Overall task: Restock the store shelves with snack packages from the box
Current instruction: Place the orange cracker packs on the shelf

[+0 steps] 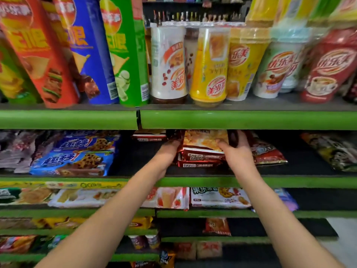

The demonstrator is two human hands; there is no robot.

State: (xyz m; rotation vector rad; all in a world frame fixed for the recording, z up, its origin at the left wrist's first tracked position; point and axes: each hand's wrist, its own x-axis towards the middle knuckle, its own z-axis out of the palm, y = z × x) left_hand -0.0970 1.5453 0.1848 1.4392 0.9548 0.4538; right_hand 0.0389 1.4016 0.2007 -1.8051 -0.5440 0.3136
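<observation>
A dark red snack package (204, 141) with a yellow picture lies on top of a small stack of the same packages (199, 161) on the second shelf (212, 181), under the green shelf edge above. My left hand (168, 151) grips the package's left side. My right hand (236, 149) holds its right side, thumb on top and fingers curled round the far edge. Both arms reach in from below. The box is not in view.
Blue cookie packs (77, 157) lie left on the same shelf, red and dark bags (268, 151) to the right, with dark bare shelf between. Chip tubes (87, 51) and milk-tea cups (210, 64) stand on the shelf above. Lower shelves hold more snack packs (218, 197).
</observation>
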